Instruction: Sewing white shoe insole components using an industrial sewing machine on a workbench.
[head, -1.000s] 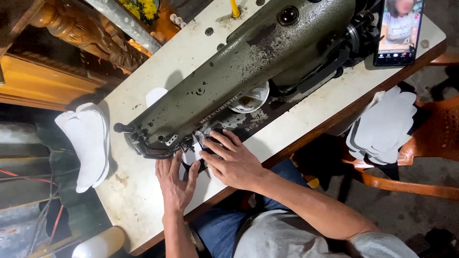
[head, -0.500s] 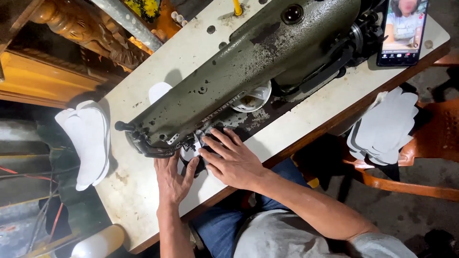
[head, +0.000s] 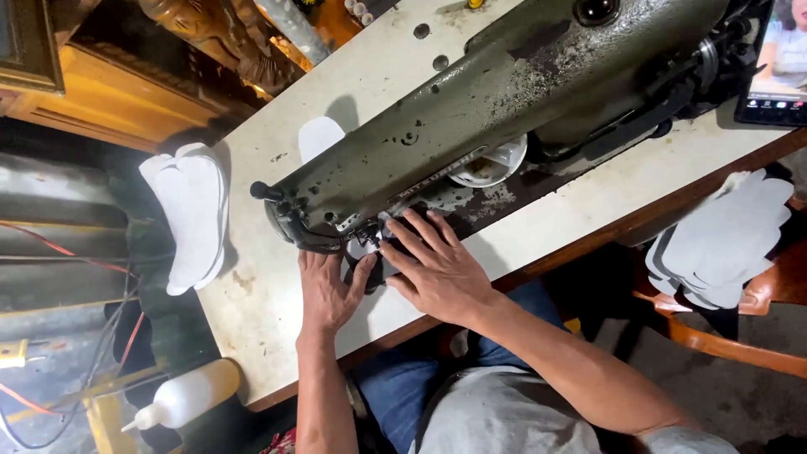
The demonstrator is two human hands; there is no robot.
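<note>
A dark green industrial sewing machine (head: 496,109) lies diagonally across a cream table (head: 269,303). Under its needle end sits a small white cut piece (head: 361,250) with a dark piece beside it. My left hand (head: 328,290) lies flat on the table with its fingers pressing the pieces from the near side. My right hand (head: 433,269) is spread over them from the right, fingertips close to the presser foot (head: 370,234). Most of the pieces are hidden beneath my fingers.
A stack of white sole-shaped pieces (head: 189,214) hangs over the table's left edge. More grey-white cut pieces (head: 727,240) lie piled on an orange chair (head: 731,345) at right. A white squeeze bottle (head: 185,395) lies lower left. A phone screen (head: 777,63) stands top right.
Both hands stay on the pieces at the needle; my fingers have shifted slightly. The camera has drifted a little.
</note>
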